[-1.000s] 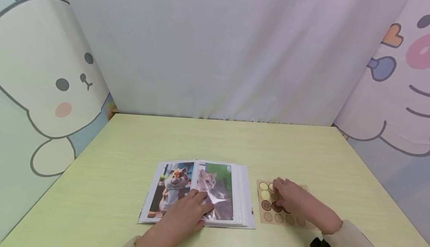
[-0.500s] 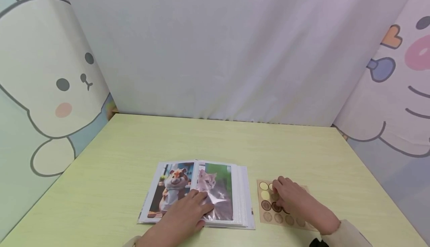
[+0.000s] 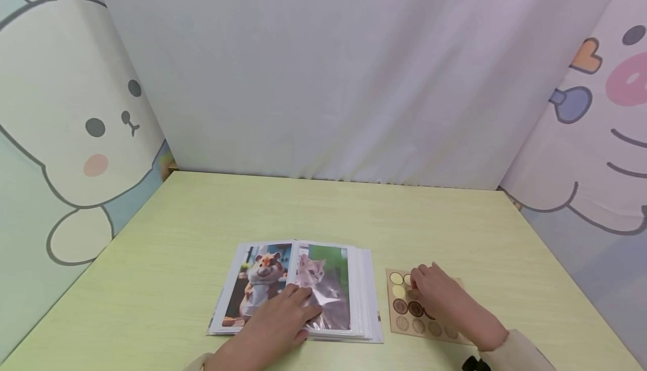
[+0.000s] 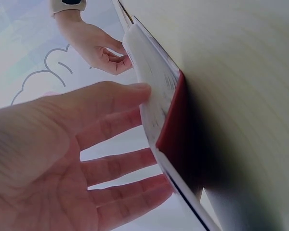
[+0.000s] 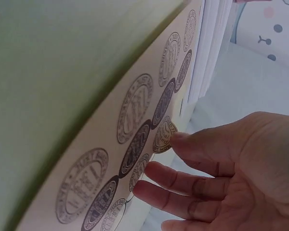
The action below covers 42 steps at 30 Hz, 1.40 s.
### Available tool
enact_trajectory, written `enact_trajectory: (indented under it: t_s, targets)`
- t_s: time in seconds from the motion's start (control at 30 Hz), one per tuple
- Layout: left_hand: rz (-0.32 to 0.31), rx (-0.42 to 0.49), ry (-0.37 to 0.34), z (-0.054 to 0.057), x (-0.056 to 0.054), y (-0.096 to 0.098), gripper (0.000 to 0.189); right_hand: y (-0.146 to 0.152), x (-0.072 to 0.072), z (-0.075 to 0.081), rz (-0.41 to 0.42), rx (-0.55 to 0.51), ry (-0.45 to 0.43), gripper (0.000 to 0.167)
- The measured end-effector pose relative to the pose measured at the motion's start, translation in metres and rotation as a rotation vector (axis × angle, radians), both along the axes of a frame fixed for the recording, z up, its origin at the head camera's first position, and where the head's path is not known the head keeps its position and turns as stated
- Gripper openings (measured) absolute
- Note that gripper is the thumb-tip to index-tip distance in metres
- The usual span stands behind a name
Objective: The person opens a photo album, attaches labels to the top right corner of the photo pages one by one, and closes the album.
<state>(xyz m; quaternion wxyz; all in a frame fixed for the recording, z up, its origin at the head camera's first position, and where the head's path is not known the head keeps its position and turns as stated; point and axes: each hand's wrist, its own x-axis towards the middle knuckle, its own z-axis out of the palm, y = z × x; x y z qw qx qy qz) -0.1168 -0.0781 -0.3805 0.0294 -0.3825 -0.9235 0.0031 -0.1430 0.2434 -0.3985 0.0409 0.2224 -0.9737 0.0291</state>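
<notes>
An open photo album (image 3: 367, 303) lies on the table, a hamster picture on its left page and a cat picture on its right. My left hand (image 3: 278, 317) rests across the lower middle of the pages, fingers extended on the cat page. In the left wrist view, its fingers (image 4: 116, 166) spread over the white page above a red cover edge. To the album's right is a brown sheet (image 3: 410, 331) of round stickers. My right hand (image 3: 445, 298) pinches the edge of one round sticker (image 5: 164, 135) between thumb and a mostly hidden finger. That hand covers the sheet's upper right.
The pale yellow-green table (image 3: 323, 208) extends behind the album and sheet to a grey-white curtain (image 3: 323, 79). Cartoon-printed panels (image 3: 65, 107) stand at both sides. A small black object (image 3: 476, 363) shows by the right sleeve.
My right hand has shifted slightly up and away from the lower rows of stickers, its thumb less visible. The left hand and album stay in place.
</notes>
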Motion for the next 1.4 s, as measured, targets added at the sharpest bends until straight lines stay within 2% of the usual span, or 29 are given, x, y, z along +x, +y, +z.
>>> enact_trajectory:
  t_s: [0.07, 0.3, 0.43, 0.97, 1.4]
  targets:
    - [-0.001, 0.001, 0.005, 0.0, 0.0, 0.0, 0.036, 0.001, -0.001, 0.002, -0.006, -0.014, -0.031, 0.02]
    - [-0.002, 0.002, 0.02, 0.0, 0.0, 0.0, 0.036, 0.009, -0.003, 0.006, 0.066, -0.103, -0.096, 0.019]
    - [-0.001, 0.01, 0.023, -0.001, 0.0, 0.0, 0.036, 0.011, -0.003, 0.009, 0.077, -0.137, -0.152, 0.016]
    - [-0.021, -0.001, 0.031, -0.001, -0.001, -0.001, 0.033, 0.012, -0.002, 0.018, 0.002, -0.269, -0.332, 0.014]
    - [-0.013, 0.003, 0.027, -0.001, 0.0, 0.001, 0.033, 0.012, -0.007, 0.021, -0.116, -0.232, -0.352, 0.013]
